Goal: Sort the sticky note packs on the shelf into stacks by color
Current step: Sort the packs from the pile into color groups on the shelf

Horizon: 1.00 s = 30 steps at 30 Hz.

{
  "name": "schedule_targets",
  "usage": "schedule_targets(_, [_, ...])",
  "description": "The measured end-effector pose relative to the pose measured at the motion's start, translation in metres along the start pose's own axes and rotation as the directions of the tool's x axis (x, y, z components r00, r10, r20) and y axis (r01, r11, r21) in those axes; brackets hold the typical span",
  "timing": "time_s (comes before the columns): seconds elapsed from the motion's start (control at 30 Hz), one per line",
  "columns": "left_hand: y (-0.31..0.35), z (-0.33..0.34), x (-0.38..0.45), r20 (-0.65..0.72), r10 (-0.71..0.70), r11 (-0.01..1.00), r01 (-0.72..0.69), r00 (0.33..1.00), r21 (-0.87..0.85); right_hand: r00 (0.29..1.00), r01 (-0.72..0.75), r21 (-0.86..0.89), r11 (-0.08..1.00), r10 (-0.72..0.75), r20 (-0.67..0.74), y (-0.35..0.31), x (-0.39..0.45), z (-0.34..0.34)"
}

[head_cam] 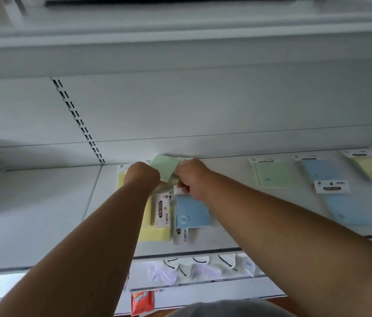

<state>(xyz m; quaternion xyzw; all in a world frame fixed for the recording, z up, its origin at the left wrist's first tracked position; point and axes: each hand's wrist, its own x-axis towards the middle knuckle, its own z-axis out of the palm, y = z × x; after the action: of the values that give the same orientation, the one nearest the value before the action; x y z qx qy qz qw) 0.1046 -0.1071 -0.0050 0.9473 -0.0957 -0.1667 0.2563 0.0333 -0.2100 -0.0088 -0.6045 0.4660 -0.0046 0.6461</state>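
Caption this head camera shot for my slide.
Both hands lift a green sticky note pack above mixed packs on a white shelf.

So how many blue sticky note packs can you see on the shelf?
3: one below the right hand, two at right, one behind the other. More may be hidden in the pile.

i see a white shelf [237, 234]: yellow pack [155, 233] and blue pack [193, 213] mid-shelf, green pack [273, 173] toward its right end.
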Motion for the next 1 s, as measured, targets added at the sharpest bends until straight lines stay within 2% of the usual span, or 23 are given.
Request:
schedule_targets(0.1, [-0.003,0.004,0.004,-0.037,0.021,1.000,-0.021,0.999,-0.007,0.998,-0.056,0.119,0.991,0.058,-0.009,-0.006,-0.004,-0.001])
schedule_targets(0.2, [-0.006,0.007,0.001,-0.088,0.052,0.996,-0.058,0.995,-0.064,0.998,-0.054,0.152,0.987,0.056,-0.014,-0.008,-0.007,-0.004])
schedule_targets(0.27, [-0.003,0.011,-0.007,-0.087,0.099,0.985,-0.110,0.991,-0.132,0.998,0.044,0.135,0.990,-0.036,-0.059,-0.006,-0.006,-0.011])
schedule_targets(0.37, [0.005,0.025,-0.028,-0.045,0.136,0.916,-0.143,0.990,-0.374,0.937,0.293,-0.119,0.949,-0.310,-0.161,0.004,-0.008,-0.036])
schedule_targets(0.4, [0.009,0.031,-0.035,-0.042,0.150,0.896,-0.154,0.988,-0.417,0.909,0.336,-0.187,0.923,-0.370,-0.191,0.008,-0.010,-0.049])
schedule_targets(0.57, [0.051,0.070,-0.072,0.027,0.339,0.901,-0.316,0.940,-0.295,0.829,0.325,-0.252,0.912,-0.402,-0.388,0.033,-0.011,-0.136])
schedule_targets(0.7, [0.092,0.104,-0.092,0.093,0.389,0.906,-0.362,0.916,-0.221,0.790,0.278,-0.370,0.886,-0.430,-0.437,0.042,-0.005,-0.189])
schedule_targets(0.8, [0.123,0.124,-0.100,0.111,0.394,0.915,-0.378,0.913,-0.141,0.773,0.217,-0.531,0.819,-0.476,-0.419,0.039,0.001,-0.223])
schedule_targets(1.0, [0.156,0.154,-0.107,0.093,0.351,0.933,-0.356,0.932,0.048,0.812,0.157,-0.743,0.650,-0.514,-0.278,0.039,0.023,-0.256])
